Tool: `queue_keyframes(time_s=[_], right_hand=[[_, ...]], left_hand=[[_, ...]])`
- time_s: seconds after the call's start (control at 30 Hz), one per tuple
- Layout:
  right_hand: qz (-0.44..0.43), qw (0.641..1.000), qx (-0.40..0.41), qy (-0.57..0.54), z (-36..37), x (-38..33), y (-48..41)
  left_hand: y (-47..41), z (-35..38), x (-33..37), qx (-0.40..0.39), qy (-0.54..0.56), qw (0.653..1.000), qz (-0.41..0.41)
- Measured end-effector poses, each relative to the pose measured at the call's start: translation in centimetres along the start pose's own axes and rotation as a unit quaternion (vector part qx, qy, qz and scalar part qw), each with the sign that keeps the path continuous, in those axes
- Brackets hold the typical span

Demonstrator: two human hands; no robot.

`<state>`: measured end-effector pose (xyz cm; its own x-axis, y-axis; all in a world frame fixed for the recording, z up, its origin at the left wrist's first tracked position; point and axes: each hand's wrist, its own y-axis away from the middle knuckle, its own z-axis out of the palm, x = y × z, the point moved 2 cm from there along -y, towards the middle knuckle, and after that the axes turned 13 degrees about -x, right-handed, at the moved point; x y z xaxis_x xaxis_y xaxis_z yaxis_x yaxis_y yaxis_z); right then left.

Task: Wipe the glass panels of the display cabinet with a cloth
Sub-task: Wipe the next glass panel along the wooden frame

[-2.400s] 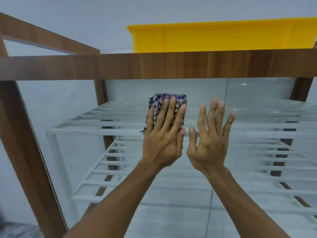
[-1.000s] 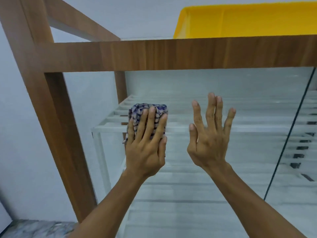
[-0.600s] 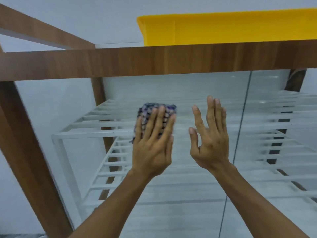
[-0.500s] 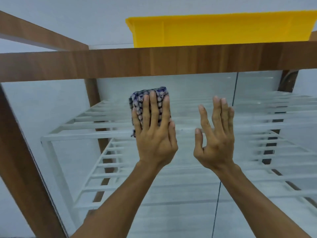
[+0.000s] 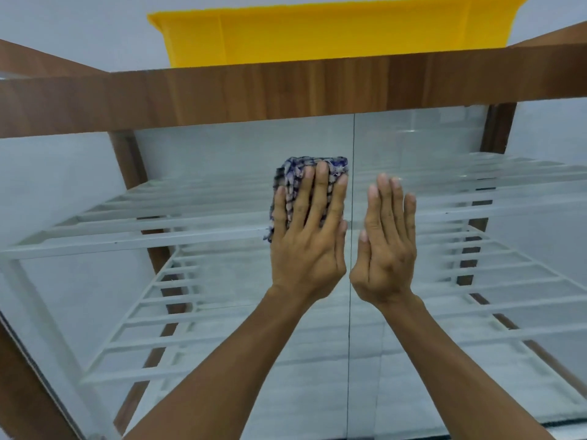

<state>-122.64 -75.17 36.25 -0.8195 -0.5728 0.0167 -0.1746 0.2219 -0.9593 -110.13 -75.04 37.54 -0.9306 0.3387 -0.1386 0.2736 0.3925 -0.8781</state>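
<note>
Glass panel (image 5: 222,147), flat left hand (image 5: 309,249) pressing cloth (image 5: 293,171)

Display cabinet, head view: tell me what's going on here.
A person is wiping the cabinet's front glass. Their left hand presses a folded checked cloth flat against the left glass panel, just left of the seam between the two panels. The right hand is held open and flat on the other side of the seam, holding nothing. White slatted shelves show behind the glass, and a yellow tub sits on top of the wooden frame.
</note>
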Motion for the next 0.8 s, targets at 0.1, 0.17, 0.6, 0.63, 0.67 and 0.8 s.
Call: queue_keyframes(time_s=[0.1,0.17,0.6,0.63,0.67,0.8], right_hand=[[-0.007,1.000,0.007,-0.009,-0.1,0.4,0.2],[-0.004,1.000,0.008,-0.006,-0.2,0.4,0.2],[-0.001,0.997,-0.061,0.046,4.1,-6.1,1.5],[-0.005,0.997,-0.064,0.033,4.7,-7.0,1.2],[-0.008,0.998,-0.066,0.022,5.4,-7.9,0.8],[-0.007,0.998,-0.064,0.004,8.1,-11.9,-0.5]], left_hand=[[1.6,1.3,0.7,-0.023,-0.006,0.999,0.031],[2.7,1.7,0.7,-0.035,-0.001,0.998,0.050],[6.5,0.5,-6.0,-0.009,-0.012,0.999,0.047],[6.8,0.2,-7.0,-0.006,-0.012,0.999,0.039],[7.2,-0.1,-8.0,-0.003,-0.013,0.999,0.030],[8.3,-1.6,-12.1,0.003,-0.016,1.000,0.005]])
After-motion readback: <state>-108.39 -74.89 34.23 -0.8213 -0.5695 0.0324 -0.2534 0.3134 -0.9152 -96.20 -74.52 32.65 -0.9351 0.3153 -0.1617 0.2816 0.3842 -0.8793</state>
